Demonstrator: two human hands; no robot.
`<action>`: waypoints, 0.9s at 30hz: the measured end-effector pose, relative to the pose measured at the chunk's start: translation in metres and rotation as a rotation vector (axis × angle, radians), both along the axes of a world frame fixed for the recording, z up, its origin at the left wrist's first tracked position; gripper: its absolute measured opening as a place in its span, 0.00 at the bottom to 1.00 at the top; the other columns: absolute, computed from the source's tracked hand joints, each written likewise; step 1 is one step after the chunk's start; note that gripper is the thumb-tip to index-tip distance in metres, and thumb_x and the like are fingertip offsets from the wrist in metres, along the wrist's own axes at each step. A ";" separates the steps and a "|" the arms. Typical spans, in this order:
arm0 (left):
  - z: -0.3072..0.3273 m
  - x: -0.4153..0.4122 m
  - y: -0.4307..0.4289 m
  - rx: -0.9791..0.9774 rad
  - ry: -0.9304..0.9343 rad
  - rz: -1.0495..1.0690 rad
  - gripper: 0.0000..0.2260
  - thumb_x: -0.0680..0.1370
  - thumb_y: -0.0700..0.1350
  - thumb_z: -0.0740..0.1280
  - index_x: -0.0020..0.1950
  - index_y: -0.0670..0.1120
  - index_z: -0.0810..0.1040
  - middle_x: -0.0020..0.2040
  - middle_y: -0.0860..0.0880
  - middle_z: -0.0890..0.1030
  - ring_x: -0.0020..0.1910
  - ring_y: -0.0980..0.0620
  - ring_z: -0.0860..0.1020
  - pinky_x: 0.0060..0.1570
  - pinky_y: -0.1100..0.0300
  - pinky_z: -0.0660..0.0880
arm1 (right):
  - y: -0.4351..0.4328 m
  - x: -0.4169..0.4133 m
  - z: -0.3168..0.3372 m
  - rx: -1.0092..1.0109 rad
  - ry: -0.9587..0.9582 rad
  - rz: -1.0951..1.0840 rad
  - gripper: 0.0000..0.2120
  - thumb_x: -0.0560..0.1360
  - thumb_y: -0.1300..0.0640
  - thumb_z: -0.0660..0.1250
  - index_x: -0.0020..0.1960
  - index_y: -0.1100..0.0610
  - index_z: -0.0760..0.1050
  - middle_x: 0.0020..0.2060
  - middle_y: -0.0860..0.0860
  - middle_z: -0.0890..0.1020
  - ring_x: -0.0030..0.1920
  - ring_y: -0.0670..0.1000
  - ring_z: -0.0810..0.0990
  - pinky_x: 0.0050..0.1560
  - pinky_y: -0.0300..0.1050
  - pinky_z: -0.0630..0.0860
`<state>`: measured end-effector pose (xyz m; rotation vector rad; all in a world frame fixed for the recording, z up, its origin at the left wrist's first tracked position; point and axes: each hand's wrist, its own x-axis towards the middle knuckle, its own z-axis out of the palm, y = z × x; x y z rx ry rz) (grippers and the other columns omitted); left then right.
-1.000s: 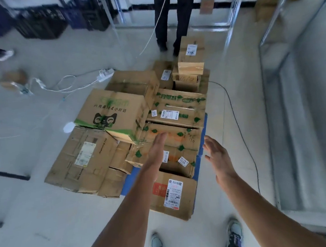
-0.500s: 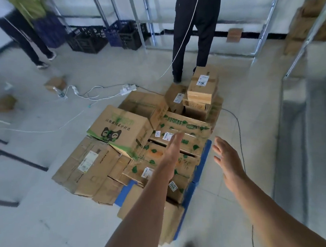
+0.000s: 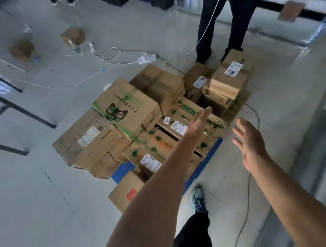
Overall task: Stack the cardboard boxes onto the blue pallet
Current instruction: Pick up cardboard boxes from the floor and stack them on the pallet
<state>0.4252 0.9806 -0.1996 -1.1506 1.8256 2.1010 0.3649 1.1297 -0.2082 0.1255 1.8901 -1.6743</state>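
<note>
My left hand reaches flat and empty over the cardboard boxes heaped on the blue pallet, its fingers together and edge-on, so the palm is hard to read. My right hand hovers beside the pallet's near corner, fingers spread, holding nothing. The boxes cover nearly all of the pallet; only slivers of blue show at its near edge. My left forearm hides part of the box with the red label. Beyond the pallet, a bystander is cut off above the legs.
</note>
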 end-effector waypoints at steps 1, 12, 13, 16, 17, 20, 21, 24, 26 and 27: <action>0.001 -0.011 -0.004 0.014 -0.009 0.001 0.34 0.81 0.70 0.58 0.81 0.53 0.62 0.83 0.44 0.60 0.80 0.40 0.60 0.75 0.41 0.57 | -0.005 -0.013 0.002 0.001 -0.005 0.002 0.24 0.87 0.47 0.55 0.82 0.51 0.63 0.79 0.51 0.69 0.77 0.51 0.69 0.78 0.54 0.65; -0.009 -0.149 -0.059 -0.030 -0.010 -0.023 0.36 0.80 0.71 0.57 0.82 0.54 0.60 0.83 0.44 0.61 0.80 0.41 0.60 0.76 0.40 0.55 | -0.044 -0.164 0.010 -0.001 0.022 -0.040 0.22 0.87 0.48 0.55 0.80 0.50 0.66 0.76 0.49 0.71 0.75 0.49 0.70 0.73 0.50 0.67; -0.011 -0.161 -0.062 -0.031 -0.005 -0.015 0.33 0.80 0.71 0.57 0.80 0.55 0.63 0.82 0.44 0.61 0.80 0.42 0.61 0.75 0.41 0.57 | -0.046 -0.176 0.007 -0.001 0.023 -0.034 0.21 0.87 0.48 0.55 0.79 0.50 0.66 0.74 0.48 0.72 0.74 0.48 0.70 0.72 0.49 0.68; -0.021 -0.196 -0.069 -0.019 -0.009 -0.009 0.19 0.81 0.69 0.58 0.65 0.60 0.71 0.77 0.45 0.69 0.77 0.42 0.63 0.65 0.47 0.59 | -0.053 -0.217 -0.008 0.004 -0.003 -0.021 0.20 0.87 0.48 0.56 0.78 0.50 0.67 0.71 0.49 0.73 0.72 0.48 0.71 0.71 0.49 0.68; -0.026 -0.209 -0.073 -0.010 -0.032 -0.002 0.15 0.81 0.69 0.58 0.60 0.61 0.71 0.73 0.46 0.72 0.77 0.42 0.63 0.62 0.48 0.59 | -0.055 -0.233 -0.015 0.011 -0.016 -0.021 0.21 0.87 0.48 0.57 0.78 0.50 0.67 0.72 0.50 0.72 0.73 0.50 0.70 0.72 0.50 0.69; -0.046 -0.252 -0.084 -0.047 -0.089 0.012 0.23 0.82 0.68 0.57 0.73 0.59 0.70 0.79 0.45 0.67 0.79 0.41 0.61 0.71 0.43 0.58 | -0.062 -0.285 -0.040 0.028 -0.041 -0.009 0.22 0.87 0.48 0.57 0.80 0.51 0.65 0.76 0.54 0.71 0.76 0.54 0.69 0.76 0.54 0.68; -0.053 -0.269 -0.088 -0.062 -0.119 0.018 0.29 0.82 0.68 0.56 0.79 0.55 0.65 0.82 0.44 0.63 0.80 0.41 0.60 0.74 0.41 0.56 | -0.065 -0.305 -0.052 0.034 -0.050 -0.014 0.23 0.87 0.48 0.57 0.80 0.51 0.64 0.77 0.54 0.70 0.77 0.54 0.69 0.76 0.55 0.68; -0.085 -0.331 -0.100 -0.078 -0.173 0.036 0.30 0.83 0.67 0.55 0.81 0.53 0.62 0.83 0.45 0.61 0.80 0.43 0.59 0.75 0.40 0.55 | -0.074 -0.372 -0.097 0.077 -0.088 -0.004 0.23 0.87 0.47 0.56 0.81 0.50 0.63 0.78 0.52 0.69 0.77 0.53 0.69 0.76 0.56 0.68; -0.110 -0.369 -0.108 -0.067 -0.215 0.066 0.31 0.82 0.69 0.56 0.81 0.55 0.63 0.83 0.46 0.61 0.80 0.42 0.60 0.75 0.39 0.55 | -0.078 -0.412 -0.128 0.105 -0.129 -0.003 0.24 0.87 0.46 0.56 0.82 0.50 0.62 0.79 0.52 0.68 0.77 0.52 0.69 0.77 0.56 0.68; -0.122 -0.387 -0.112 -0.062 -0.241 0.082 0.32 0.81 0.70 0.56 0.81 0.57 0.63 0.83 0.47 0.61 0.80 0.42 0.60 0.74 0.38 0.55 | -0.080 -0.430 -0.142 0.123 -0.146 -0.004 0.25 0.87 0.46 0.57 0.82 0.49 0.61 0.79 0.52 0.67 0.77 0.52 0.68 0.77 0.57 0.67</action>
